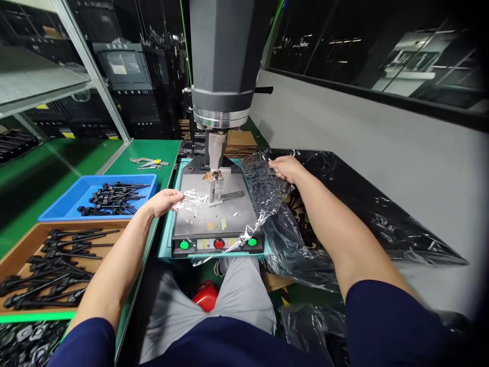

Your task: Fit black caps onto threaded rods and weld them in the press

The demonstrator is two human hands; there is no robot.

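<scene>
My left hand (164,201) pinches one edge of a clear plastic bag (263,186) over the left side of the machine's metal plate (194,221). The other side of the bag is gripped by my right hand (288,168), to the right of the plate. Thin, crinkled plastic stretches between both hands, across the plate's front. Behind it, a small metal fixture (214,191) stands on the plate, directly below the press head's tip (216,150).
Black screw-like parts lie in a blue tray (61,204) and a brown tray (112,224) at left. Pliers (147,162) rest on the green bench. Green and red buttons (219,244) line the machine's front. A black plastic liner (367,219) spreads over a container at right.
</scene>
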